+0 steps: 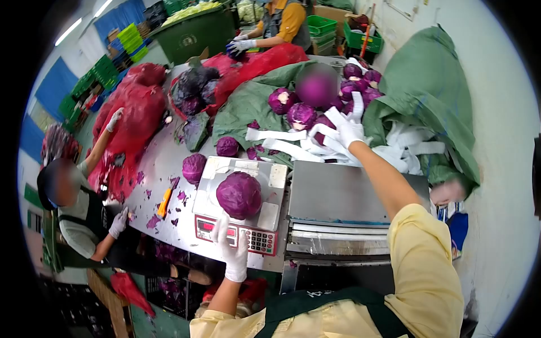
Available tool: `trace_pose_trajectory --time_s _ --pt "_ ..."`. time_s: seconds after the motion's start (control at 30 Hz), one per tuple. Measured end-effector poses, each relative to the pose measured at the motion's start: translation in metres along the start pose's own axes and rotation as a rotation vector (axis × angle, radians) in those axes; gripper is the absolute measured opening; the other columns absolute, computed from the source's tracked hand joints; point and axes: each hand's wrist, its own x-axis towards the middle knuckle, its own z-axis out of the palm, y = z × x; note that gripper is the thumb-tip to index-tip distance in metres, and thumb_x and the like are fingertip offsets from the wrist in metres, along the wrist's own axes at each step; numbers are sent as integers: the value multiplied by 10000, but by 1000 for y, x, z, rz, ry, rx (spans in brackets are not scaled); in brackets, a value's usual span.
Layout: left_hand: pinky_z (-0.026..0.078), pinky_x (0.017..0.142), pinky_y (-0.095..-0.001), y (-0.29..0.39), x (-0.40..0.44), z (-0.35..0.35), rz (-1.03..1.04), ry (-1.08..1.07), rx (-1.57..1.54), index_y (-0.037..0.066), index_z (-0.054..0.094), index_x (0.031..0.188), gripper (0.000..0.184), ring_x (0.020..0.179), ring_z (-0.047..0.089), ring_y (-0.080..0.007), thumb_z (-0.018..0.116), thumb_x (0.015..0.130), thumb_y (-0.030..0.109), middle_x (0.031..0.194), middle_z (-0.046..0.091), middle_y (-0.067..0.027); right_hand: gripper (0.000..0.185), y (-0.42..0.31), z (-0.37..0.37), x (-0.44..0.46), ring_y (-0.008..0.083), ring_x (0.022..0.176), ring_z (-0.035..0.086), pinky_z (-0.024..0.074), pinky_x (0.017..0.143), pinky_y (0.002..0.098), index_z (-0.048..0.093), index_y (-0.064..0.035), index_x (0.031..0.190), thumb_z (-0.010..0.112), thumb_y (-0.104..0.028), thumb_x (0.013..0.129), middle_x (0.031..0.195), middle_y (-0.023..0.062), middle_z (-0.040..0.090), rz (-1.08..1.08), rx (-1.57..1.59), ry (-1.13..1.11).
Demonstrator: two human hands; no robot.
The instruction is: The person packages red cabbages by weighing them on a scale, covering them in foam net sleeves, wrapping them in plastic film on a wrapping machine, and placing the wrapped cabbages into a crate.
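Observation:
A round red cabbage [239,195] rests on the pan of a digital scale [274,217]. My left hand [232,256], in a white glove, hovers at the scale's front panel with its fingers apart and nothing in them. My right hand [350,133], also gloved in white, reaches forward to a heap of white strips [394,155] beside several cabbages. A white strip [357,107] stands up at its fingers and seems gripped there; glove and strips blend together. Loose red cabbages [301,116] lie beyond, on green sacking [242,121].
A flat-topped metal machine [344,188] stands right of the scale. An orange-handled knife [164,203] lies on the table at left. Red net sacks [132,121] and a bulging green sack [428,84] flank the work area. Two gloved co-workers [84,219] [282,25] are at the table.

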Motion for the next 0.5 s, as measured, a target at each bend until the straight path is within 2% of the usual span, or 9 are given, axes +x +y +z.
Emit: trace_pose_trajectory --time_s 0.03,0.1,0.17,0.2,0.23,0.27,0.33,0.37,0.5 --pt "427 980 -400 15 1 -3 -33 50 -74 1 584 1191 377 1124 556 -320 666 823 -8 1191 603 -169 482 9 -7 9 256 1137 568 519 883 353 387 -193 1369 543 -261 918 1222 115 536 -238 -441 -176" --pt "490 874 -353 36 1 -11 -159 11 -245 -7 647 1059 215 971 635 -263 629 848 -44 1011 681 -124 302 29 -23 29 300 950 656 523 821 377 574 -125 1175 481 -298 946 1061 157 638 -1007 -1471 -64" --pt "506 806 -280 59 15 -1 -393 38 -470 -19 666 1035 163 885 658 -180 585 896 -48 951 703 -104 277 -31 -17 -41 326 873 652 504 769 384 633 -60 955 512 -307 927 904 196 655 -583 -1277 -419" --pt "504 832 -280 70 26 2 -473 -30 -543 -24 658 1069 178 912 653 -181 577 910 -33 999 699 -103 279 -43 -20 -68 316 832 648 494 749 377 637 -48 929 532 -307 917 856 183 651 -584 -1161 -538" --pt "487 888 -290 61 24 16 -410 -36 -631 -15 598 1198 288 997 623 -179 577 911 -32 1149 651 -116 284 -53 -27 -97 307 792 643 485 729 369 641 -36 903 552 -306 906 808 171 647 -574 -1044 -643" --pt "449 961 -306 94 44 21 -521 -9 -818 2 474 1340 457 1113 566 -183 597 900 -21 1298 553 -123 231 -60 -35 -131 172 680 551 448 646 330 608 1 855 584 -227 889 729 88 584 -440 -890 -735" --pt "409 1014 -330 124 57 26 -655 -112 -944 22 320 1442 645 1209 495 -191 635 880 11 1374 465 -113 214 -71 -50 -192 129 664 519 446 622 317 590 -8 835 599 -216 884 708 76 568 -393 -855 -832" --pt "457 929 -283 131 53 39 -555 -53 -1016 7 455 1363 515 1099 559 -158 650 888 41 1285 555 -95 220 -72 -59 -219 127 661 520 449 620 321 587 -13 828 605 -226 882 709 85 570 -375 -906 -821" --pt "477 681 -184 154 31 23 -869 -194 -1129 -1 670 1062 192 811 605 -39 646 930 135 1086 687 -49 374 -60 -94 -293 245 654 637 480 645 371 615 -12 850 547 -370 929 730 169 618 -285 -781 -1027"
